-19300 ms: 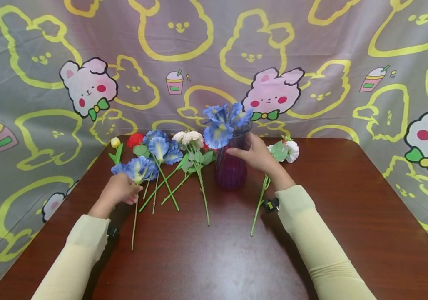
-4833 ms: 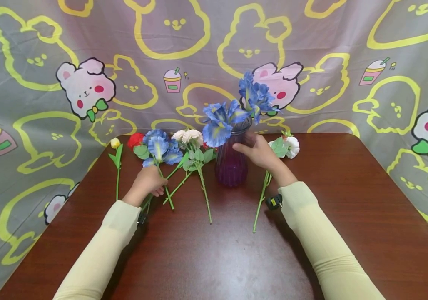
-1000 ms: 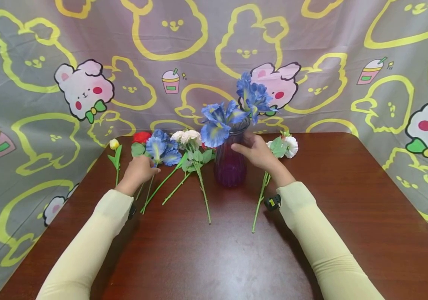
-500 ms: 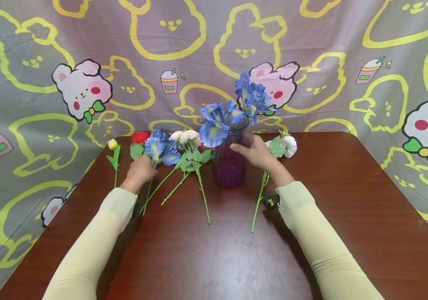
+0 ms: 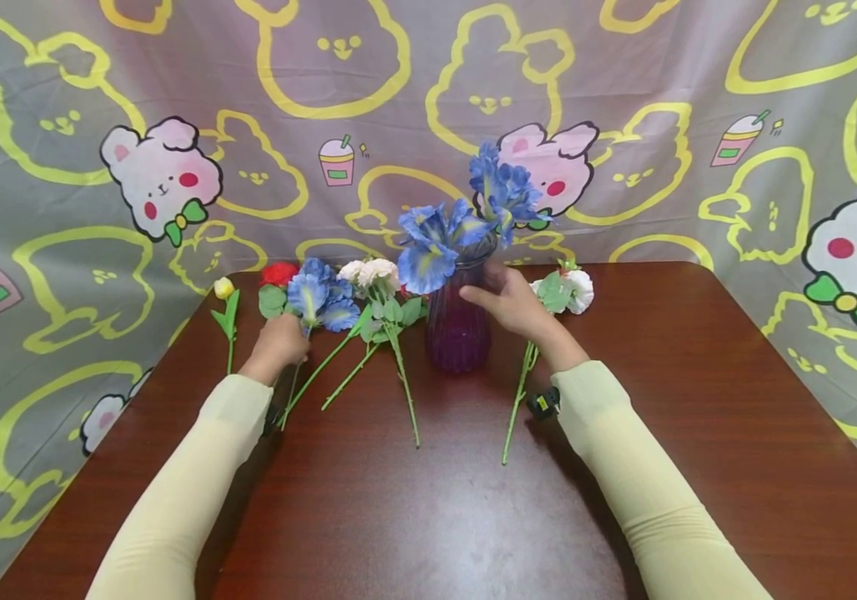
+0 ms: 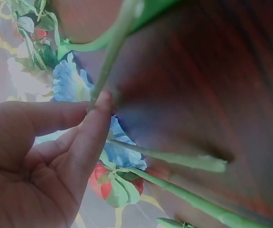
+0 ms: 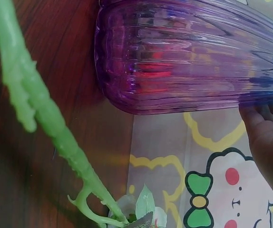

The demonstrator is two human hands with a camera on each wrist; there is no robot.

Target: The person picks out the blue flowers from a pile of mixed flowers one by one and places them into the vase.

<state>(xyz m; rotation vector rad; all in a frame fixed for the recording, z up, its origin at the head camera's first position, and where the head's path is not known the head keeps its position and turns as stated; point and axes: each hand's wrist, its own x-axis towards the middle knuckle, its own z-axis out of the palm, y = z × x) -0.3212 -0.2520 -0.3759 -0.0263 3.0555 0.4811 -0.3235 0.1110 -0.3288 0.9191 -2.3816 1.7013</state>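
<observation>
With thumb and forefinger, my left hand (image 5: 278, 342) pinches the thin green stem (image 6: 112, 59) of a blue iris, just below the blooms. That iris (image 5: 308, 298) lies at the left back of the table against another blue bloom, so which petals belong to it is partly hidden. My right hand (image 5: 516, 304) holds the neck of a ribbed purple glass vase (image 5: 458, 333), thumb in front and fingers partly hidden behind it. The vase stands upright. Two blue irises are in it, one bloom (image 5: 428, 258) leaning left over the rim and a taller bloom (image 5: 505, 187) to the right.
A yellow tulip (image 5: 224, 289) and a red flower (image 5: 279, 273) lie left of the irises. Pale carnations (image 5: 378, 273) lie between them and the vase. A white flower (image 5: 580, 292) with a long stem lies right of it. A patterned cloth (image 5: 413, 92) hangs behind the table (image 5: 428, 517).
Since the oldest frame a second iris has come into the vase. Over the last seconds my left hand has shifted slightly left, still at the iris stems. The right hand has stayed at the vase.
</observation>
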